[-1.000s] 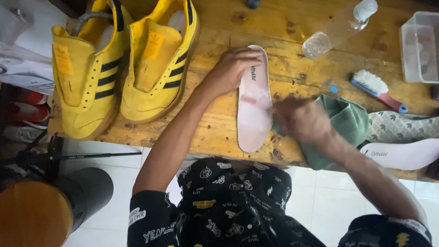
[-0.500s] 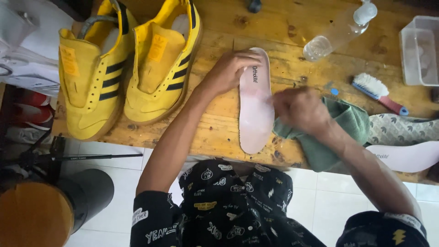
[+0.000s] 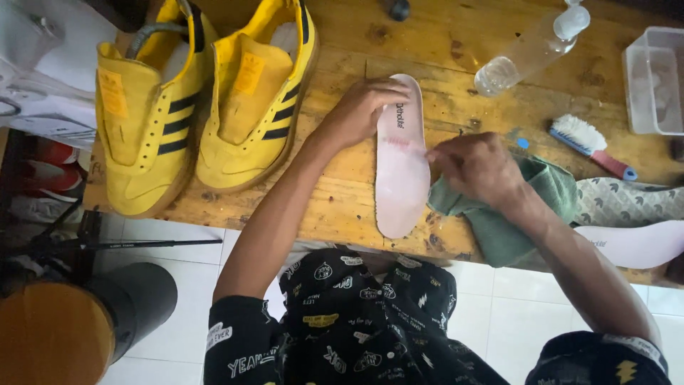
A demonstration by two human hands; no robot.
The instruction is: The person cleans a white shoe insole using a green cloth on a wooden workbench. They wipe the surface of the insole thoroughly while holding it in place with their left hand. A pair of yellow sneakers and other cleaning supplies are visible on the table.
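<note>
Worn, knotty wood makes up the desk [image 3: 342,207] that fills the upper half of the frame, with white floor tiles below its edge. At the centre lies a pale pink foam insole [image 3: 404,171], lengthwise, its heel end toward the person. The left hand [image 3: 363,110] presses down on the upper part of the insole, fingers spread flat over its left edge to pin it. The right hand [image 3: 477,167] is bunched around a green cloth [image 3: 520,214], fingers closed on the fabric and touching the insole's right edge at mid-length. Upper left stand a pair of yellow suede sneakers with black stripes [image 3: 206,107]; upper right lie a clear plastic bottle [image 3: 531,46], a clear plastic tub [image 3: 655,78] and a white-bristled brush with a red and blue handle [image 3: 588,142]. A second pale insole [image 3: 634,246] rests at the right edge. Wiping well here likely means keeping the pinning hand firm and stroking along the length, so the thin foam does not buckle.
</note>
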